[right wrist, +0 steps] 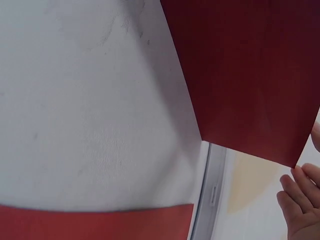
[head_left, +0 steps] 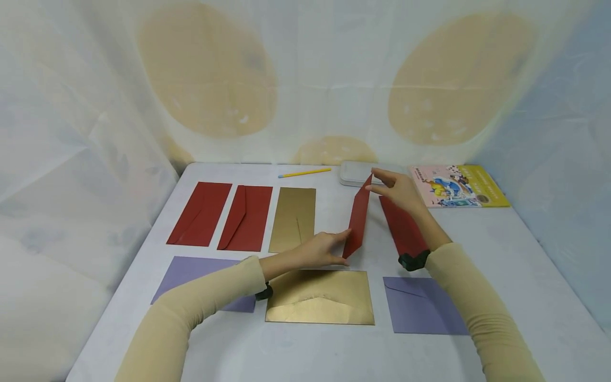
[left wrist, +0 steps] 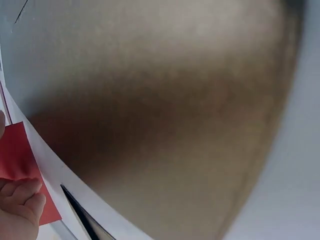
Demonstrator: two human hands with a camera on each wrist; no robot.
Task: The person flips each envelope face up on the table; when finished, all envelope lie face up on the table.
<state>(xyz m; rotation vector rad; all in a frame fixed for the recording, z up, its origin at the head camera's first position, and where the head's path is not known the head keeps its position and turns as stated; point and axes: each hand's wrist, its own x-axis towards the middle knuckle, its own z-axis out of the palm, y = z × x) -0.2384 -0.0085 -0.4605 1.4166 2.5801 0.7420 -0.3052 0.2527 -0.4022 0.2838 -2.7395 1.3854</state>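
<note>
Both hands hold a red envelope point(head_left: 359, 220) tilted up on its long edge above the middle of the table. Its far corner is pinched between the thumb and fingers of my right hand point(head_left: 398, 190). At the near end my left hand point(head_left: 321, 250) grips it, thumb below and fingers along the side. The right wrist view shows the envelope's broad flat face point(right wrist: 250, 75), with the right fingertips at one corner. Under my right forearm lies another red envelope point(head_left: 401, 225). A gold envelope point(head_left: 320, 313) lies flap up just in front of my left hand.
Two red envelopes point(head_left: 200, 212) and a gold envelope point(head_left: 293, 212) lie in a row on the left. Lavender envelopes lie at front left point(head_left: 191, 270) and front right point(head_left: 420, 307). Along the back are a yellow pencil point(head_left: 305, 172), a pale flat case point(head_left: 350, 172) and a colourful booklet point(head_left: 458, 185).
</note>
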